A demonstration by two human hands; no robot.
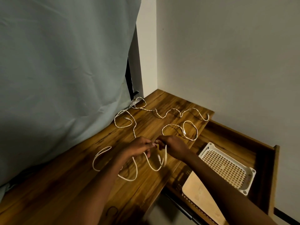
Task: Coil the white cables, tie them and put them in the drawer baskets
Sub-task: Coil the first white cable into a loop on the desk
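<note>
Pinching one thin white braided cable (151, 166) between both hands over the brown wooden desktop (65, 184): my left hand (139, 147) and right hand (173, 147) fingertips curled round it, loops hanging. White perforated plastic basket (227, 168) sits in the open wooden drawer (263, 159), right.

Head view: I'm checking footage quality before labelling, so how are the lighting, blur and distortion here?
Head view: dim and warm, with the tabletop darkest at the near left; the left hand and right hand look soft, and the cable hanging from them is slightly smeared; the wall corner and drawer edge lean, a wide-angle effect; the baskets stay legible.
</note>
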